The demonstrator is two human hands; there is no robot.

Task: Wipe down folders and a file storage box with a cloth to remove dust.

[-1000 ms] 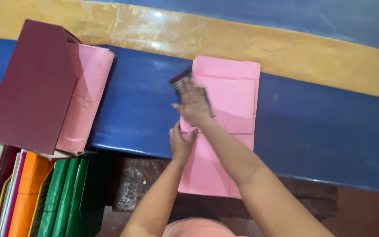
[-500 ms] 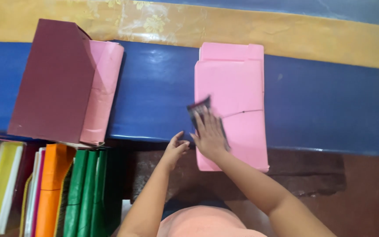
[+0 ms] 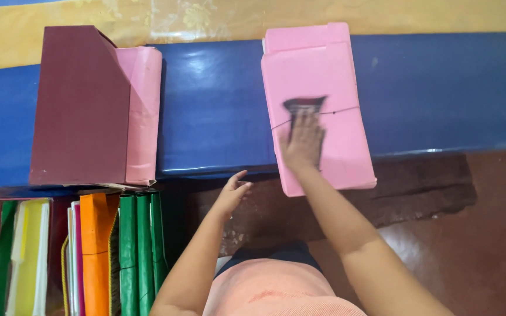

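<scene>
A flat pink folded paper piece (image 3: 335, 64) lies on the blue table cover (image 3: 218, 111), its near end hanging past the table edge. My right hand (image 3: 303, 143) rests palm-down on the middle of it, pressing a small dark flat tool (image 3: 304, 106) against the paper. My left hand (image 3: 232, 190) hovers just off the table's near edge, left of the pink piece, fingers apart and holding nothing.
A maroon box (image 3: 80, 105) with a pink folded piece (image 3: 142, 111) against its right side stands at the left. Below the table edge stand orange (image 3: 95, 251), green (image 3: 136, 251) and yellow folders. A yellow patterned strip (image 3: 147, 17) runs along the far side.
My right hand slid the dark tool along the pink piece, first toward me, then back to its middle. My left hand left the paper and now hovers off the table edge. The view shifted.
</scene>
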